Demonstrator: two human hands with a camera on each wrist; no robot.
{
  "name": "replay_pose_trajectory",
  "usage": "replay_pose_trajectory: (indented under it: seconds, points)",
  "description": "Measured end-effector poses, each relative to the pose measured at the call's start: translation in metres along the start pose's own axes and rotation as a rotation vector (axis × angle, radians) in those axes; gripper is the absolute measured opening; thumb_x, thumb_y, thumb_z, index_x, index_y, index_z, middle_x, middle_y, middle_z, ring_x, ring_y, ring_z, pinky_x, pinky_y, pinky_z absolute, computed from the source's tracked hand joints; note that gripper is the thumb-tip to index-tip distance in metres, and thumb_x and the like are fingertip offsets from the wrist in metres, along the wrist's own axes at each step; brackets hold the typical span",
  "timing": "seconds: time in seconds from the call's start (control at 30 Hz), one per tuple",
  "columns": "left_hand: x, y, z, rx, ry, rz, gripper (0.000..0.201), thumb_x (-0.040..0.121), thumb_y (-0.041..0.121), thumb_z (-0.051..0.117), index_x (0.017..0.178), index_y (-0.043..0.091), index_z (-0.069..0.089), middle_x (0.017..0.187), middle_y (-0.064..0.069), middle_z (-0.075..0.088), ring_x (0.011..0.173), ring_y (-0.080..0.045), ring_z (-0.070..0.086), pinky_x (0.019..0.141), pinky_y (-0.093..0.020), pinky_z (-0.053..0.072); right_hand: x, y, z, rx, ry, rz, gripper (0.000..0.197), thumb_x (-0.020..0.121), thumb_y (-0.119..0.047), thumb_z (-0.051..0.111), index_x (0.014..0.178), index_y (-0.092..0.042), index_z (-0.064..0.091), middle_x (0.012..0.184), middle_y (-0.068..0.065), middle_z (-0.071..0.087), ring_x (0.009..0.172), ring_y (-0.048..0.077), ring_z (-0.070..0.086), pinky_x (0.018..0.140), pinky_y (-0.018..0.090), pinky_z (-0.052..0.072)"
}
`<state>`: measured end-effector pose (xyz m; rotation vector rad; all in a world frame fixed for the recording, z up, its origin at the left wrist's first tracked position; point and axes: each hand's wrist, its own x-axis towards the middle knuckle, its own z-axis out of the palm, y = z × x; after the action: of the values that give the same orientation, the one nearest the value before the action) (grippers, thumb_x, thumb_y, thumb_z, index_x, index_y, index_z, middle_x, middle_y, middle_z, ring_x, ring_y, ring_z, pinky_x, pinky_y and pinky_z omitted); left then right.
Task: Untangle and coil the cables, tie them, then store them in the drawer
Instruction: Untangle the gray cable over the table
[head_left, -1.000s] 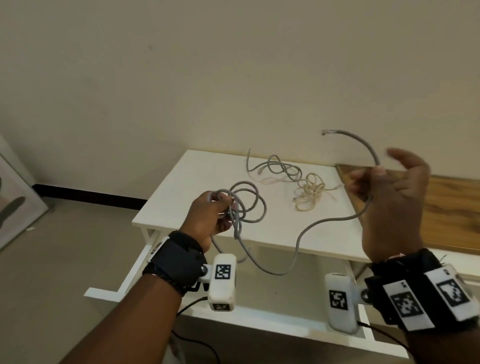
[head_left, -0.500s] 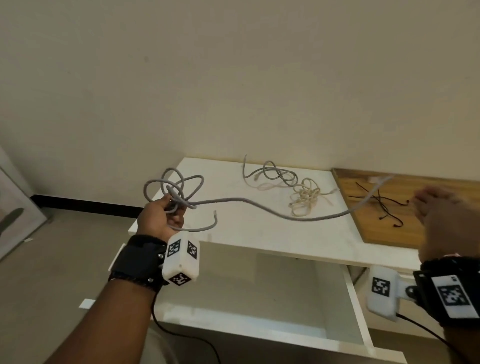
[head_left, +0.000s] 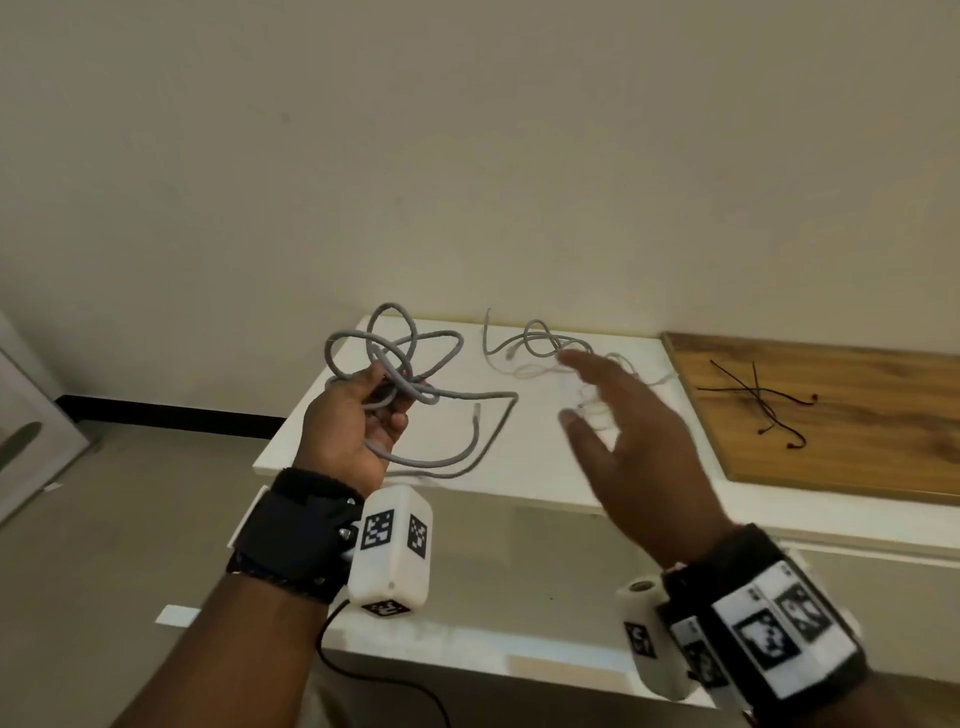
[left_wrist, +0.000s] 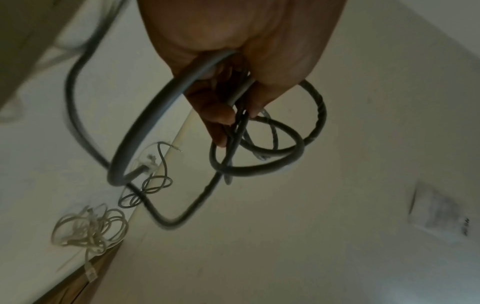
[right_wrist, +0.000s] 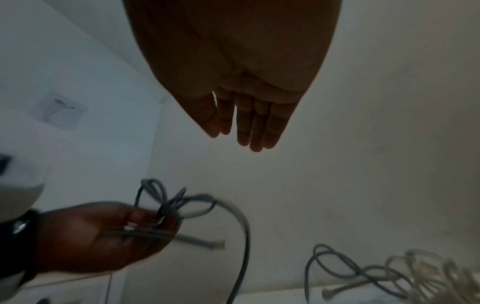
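The left hand (head_left: 347, 431) grips a tangled grey cable (head_left: 395, 364) above the table's (head_left: 524, 467) left edge; the right hand (head_left: 631, 441), fingers spread and empty, hides part of the white cable (left_wrist: 91, 228) near the back edge.

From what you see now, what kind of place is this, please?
Probably a plain room in a home or small office, though I cannot be sure. A white table stands against a bare wall, a wooden board lies beside it, and the left hand holds a grey cable over it.
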<state>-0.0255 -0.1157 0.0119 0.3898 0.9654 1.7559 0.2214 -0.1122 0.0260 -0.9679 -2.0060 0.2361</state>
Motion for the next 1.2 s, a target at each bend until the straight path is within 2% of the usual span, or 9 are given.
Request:
replay_pose_trajectory:
  seconds: [0.1,0.17,0.27,0.47,0.6,0.73,0.9,1.07,1.2]
  points:
    - [-0.011,0.001,0.011,0.082,-0.101,0.008,0.019,0.097,0.013,0.054,0.091,0.001,0.066,0.077,-0.013,0.073,0.066,-0.019,0.072,0.039,-0.015,0.039,-0.010,0.001,0.024,-0.057,-0.219,-0.060,0.057,0.093,-0.032,0.061,0.146,-0.033,0.041,0.150,-0.010,0.044,0.136,0.007,0.040,0.111,0.028,0.036]
    - [-0.017,0.001,0.018,0.094,-0.136,0.014,0.023,0.097,0.013,0.054,0.082,0.005,0.070,0.079,-0.013,0.073,0.066,-0.020,0.072,0.040,-0.016,0.038,-0.011,0.000,0.029,-0.003,-0.143,-0.082,0.034,0.094,-0.033,0.055,0.127,-0.028,0.060,0.124,-0.007,0.064,0.114,0.012,0.057,0.096,0.037,0.050]
    - [-0.022,-0.004,0.026,0.106,-0.226,-0.013,0.016,0.089,0.020,0.063,0.101,0.009,0.060,0.097,-0.016,0.068,0.074,-0.024,0.072,0.041,-0.019,0.038,-0.008,0.004,0.025,0.148,0.025,-0.026,0.021,0.094,-0.018,0.054,0.105,-0.022,0.071,0.085,-0.007,0.066,0.078,0.009,0.059,0.070,0.037,0.053]
    - [-0.034,-0.016,0.039,0.285,-0.404,0.033,0.052,0.086,0.016,0.067,0.135,0.028,0.053,0.100,-0.015,0.071,0.087,-0.033,0.071,0.050,-0.028,0.045,0.000,0.009,0.011,0.331,0.118,0.205,0.021,0.098,-0.020,0.048,0.089,-0.027,0.067,0.081,-0.003,0.065,0.079,0.014,0.058,0.077,0.040,0.050]
    - [-0.036,-0.016,0.040,0.357,-0.377,0.144,0.059,0.078,0.017,0.071,0.135,0.027,0.055,0.095,-0.013,0.073,0.087,-0.033,0.072,0.058,-0.032,0.047,0.003,0.003,0.004,0.416,0.069,0.261,0.017,0.097,-0.014,0.058,0.090,-0.029,0.063,0.072,0.002,0.068,0.072,0.011,0.061,0.072,0.039,0.048]
    - [-0.038,-0.023,0.041,0.511,-0.375,0.313,0.051,0.092,0.001,0.060,0.136,0.025,0.054,0.099,-0.007,0.074,0.087,-0.027,0.074,0.061,-0.032,0.052,0.001,-0.005,0.007,0.427,-0.026,0.311,0.011,0.092,-0.020,0.066,0.093,-0.021,0.055,0.066,-0.003,0.072,0.055,0.003,0.057,0.065,0.029,0.042]
    - [-0.040,-0.025,0.041,0.558,-0.459,0.439,0.037,0.084,0.019,0.062,0.121,0.018,0.062,0.102,-0.010,0.073,0.092,-0.023,0.072,0.065,-0.025,0.053,0.002,-0.006,0.003,0.367,-0.025,0.331,0.019,0.088,-0.024,0.073,0.080,-0.015,0.058,0.065,-0.007,0.071,0.054,0.008,0.062,0.058,0.031,0.054]
    - [-0.041,-0.036,0.041,0.667,-0.551,0.604,0.025,0.084,0.020,0.071,0.107,0.012,0.066,0.096,0.001,0.072,0.096,-0.017,0.069,0.081,-0.023,0.053,-0.003,0.001,0.008,0.206,0.040,0.298,0.028,0.082,-0.029,0.079,0.068,-0.019,0.057,0.062,-0.010,0.064,0.060,0.009,0.059,0.052,0.018,0.046]
    - [-0.036,-0.036,0.037,0.769,-0.487,0.732,0.010,0.084,0.010,0.065,0.088,0.019,0.064,0.083,0.005,0.068,0.084,-0.016,0.067,0.079,-0.024,0.055,0.000,0.006,0.000,0.077,-0.181,0.158,0.012,0.078,-0.035,0.078,0.084,-0.029,0.070,0.092,-0.019,0.067,0.087,-0.001,0.060,0.077,0.021,0.052]
